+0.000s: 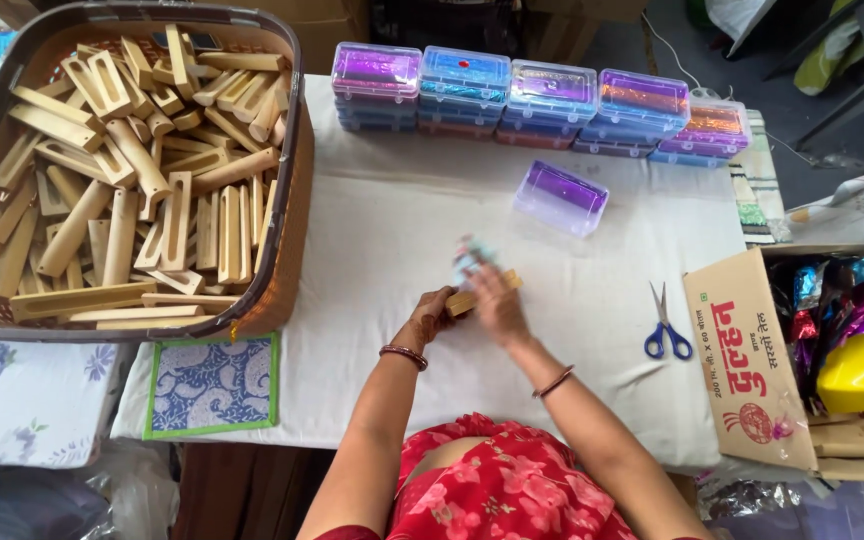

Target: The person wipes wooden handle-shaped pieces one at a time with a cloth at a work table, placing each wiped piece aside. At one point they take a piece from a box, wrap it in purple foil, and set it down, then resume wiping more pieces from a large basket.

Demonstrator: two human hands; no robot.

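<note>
Both hands meet over the white table [402, 230]: left hand [433, 318] pinches a small wooden block [479, 296], right hand [494, 303] curls over it, blurred. The block could slip if the pinch loosens.

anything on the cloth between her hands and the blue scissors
Nothing: in the head view only bare white cloth lies between the right hand and the blue-handled scissors.

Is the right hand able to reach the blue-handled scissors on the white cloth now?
Probably yes: the blue-handled scissors lie uncovered beside the right hand with only bare white cloth between, though that hand holds a wooden piece.
</note>
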